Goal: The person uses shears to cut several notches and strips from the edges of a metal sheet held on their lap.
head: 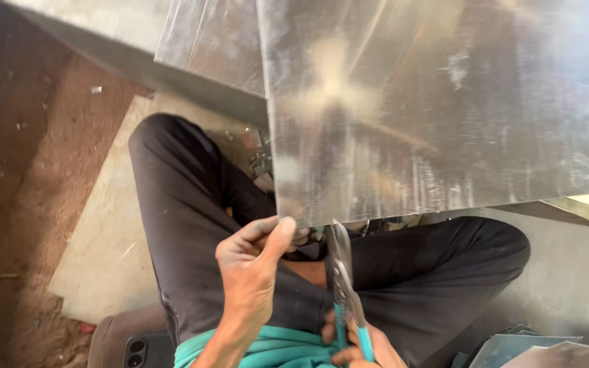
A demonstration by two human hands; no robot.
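Observation:
A large shiny metal sheet [438,95] fills the upper right of the head view and hangs over my lap. My left hand [253,269] pinches its near corner, thumb pressed on the edge. My right hand [356,344] grips the teal handles of metal snips [341,276] at the bottom of the view. The snips' blades point up and meet the sheet's lower edge just right of my left thumb. I sit cross-legged in dark trousers [185,225] and a teal shirt.
A second metal sheet [213,41] lies behind at top centre. Brown dirt floor [15,170] spreads left beside a pale board [103,252]. A dark phone [146,351] rests at bottom left. Metal offcuts [533,349] lie at bottom right.

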